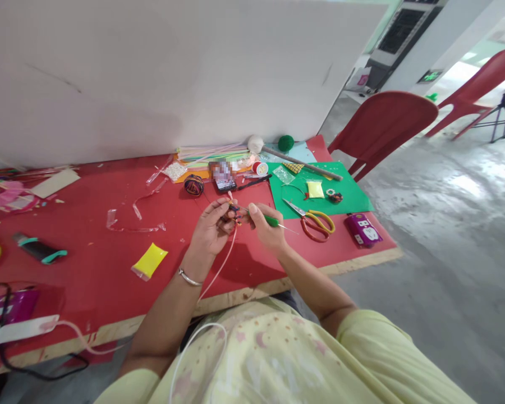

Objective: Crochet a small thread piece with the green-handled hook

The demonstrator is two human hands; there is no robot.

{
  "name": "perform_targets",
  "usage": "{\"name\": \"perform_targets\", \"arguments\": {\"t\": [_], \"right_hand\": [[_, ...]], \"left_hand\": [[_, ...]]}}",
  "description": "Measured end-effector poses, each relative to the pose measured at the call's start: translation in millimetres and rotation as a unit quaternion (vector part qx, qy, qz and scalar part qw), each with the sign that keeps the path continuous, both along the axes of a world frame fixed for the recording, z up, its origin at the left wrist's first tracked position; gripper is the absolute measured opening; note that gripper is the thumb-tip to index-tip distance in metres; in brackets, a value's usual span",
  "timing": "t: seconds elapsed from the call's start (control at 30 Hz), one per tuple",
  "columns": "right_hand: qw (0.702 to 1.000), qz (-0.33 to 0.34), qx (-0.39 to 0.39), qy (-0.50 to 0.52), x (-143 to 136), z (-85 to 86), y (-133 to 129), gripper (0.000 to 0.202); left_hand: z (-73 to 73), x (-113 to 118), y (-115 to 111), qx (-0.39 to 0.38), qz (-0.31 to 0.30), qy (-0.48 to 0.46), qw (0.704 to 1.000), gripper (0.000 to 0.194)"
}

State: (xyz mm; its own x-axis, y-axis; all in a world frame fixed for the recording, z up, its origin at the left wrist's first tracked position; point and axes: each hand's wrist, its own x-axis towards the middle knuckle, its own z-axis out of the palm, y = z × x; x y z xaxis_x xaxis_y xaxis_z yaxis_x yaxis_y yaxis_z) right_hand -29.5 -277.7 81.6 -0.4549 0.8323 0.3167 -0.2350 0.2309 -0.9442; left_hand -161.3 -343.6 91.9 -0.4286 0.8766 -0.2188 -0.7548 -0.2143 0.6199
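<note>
**Q:** Red tabletop point(109, 247) against a white wall: what sits at its centre?

**A:** A small multicoloured beadwork piece point(234, 211), held just above the table between both hands. The left hand point(210, 230) pinches it, fingers closed around its near end. A pale cord point(223, 261) hangs from the piece towards the person's lap.

**Q:** And the other hand?

**A:** The right hand point(269, 230) grips a green-handled needle tool point(273, 221), fingers curled shut on the handle. One end meets the piece; a thin metal point projects to the right. Whether the tip has entered the piece is too small to tell.

**Q:** How is this step best done?

**A:** By judgement: keep the left pinch firm and close to the working point, so the piece cannot twist. Keep the tool in line with the cord, and let the cord hang slack rather than taut.

**Q:** What surrounds the hands?

**A:** Just right, scissors point(315, 223) lie on a green sheet point(353, 196), with a yellow packet point(315, 189) beyond them. A purple case point(363, 230) rests near the table edge. Behind the hands are a phone point(223, 175), a dark thread ball point(193, 184) and a red spool point(260, 168). Farther left lies a second yellow packet point(150, 261). Red chairs point(382, 126) stand off to the right.
</note>
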Motion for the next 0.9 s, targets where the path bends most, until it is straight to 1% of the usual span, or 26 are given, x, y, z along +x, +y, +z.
{"name": "perform_targets", "arguments": {"t": [0.23, 0.37, 0.5, 0.7, 0.9], "right_hand": [[1.000, -0.015, -0.003, -0.019, 0.0, 2.0, -0.3, 0.047], [1.000, -0.021, 0.003, -0.013, -0.3, -0.4, 0.4, 0.044], [0.999, -0.025, 0.036, -0.018, 0.2, -2.4, 0.8, 0.040], [0.995, -0.026, 0.088, -0.042, 1.1, -4.0, 1.0, 0.038], [0.986, -0.042, 0.157, -0.023, -1.7, -2.5, 2.4, 0.029]], "left_hand": [[-0.9, 0.7, 0.2, 0.003, 0.001, 0.005, 1.000, 0.023], [-2.0, 1.4, 0.6, 0.003, 0.002, 0.019, 1.000, 0.023], [-1.6, 2.1, 1.6, 0.003, 0.004, 0.034, 0.999, 0.023], [-3.7, 2.4, 1.4, 0.001, 0.006, 0.034, 0.999, 0.024], [-8.3, 3.7, -0.1, -0.030, -0.008, 0.039, 0.999, 0.024]]}}
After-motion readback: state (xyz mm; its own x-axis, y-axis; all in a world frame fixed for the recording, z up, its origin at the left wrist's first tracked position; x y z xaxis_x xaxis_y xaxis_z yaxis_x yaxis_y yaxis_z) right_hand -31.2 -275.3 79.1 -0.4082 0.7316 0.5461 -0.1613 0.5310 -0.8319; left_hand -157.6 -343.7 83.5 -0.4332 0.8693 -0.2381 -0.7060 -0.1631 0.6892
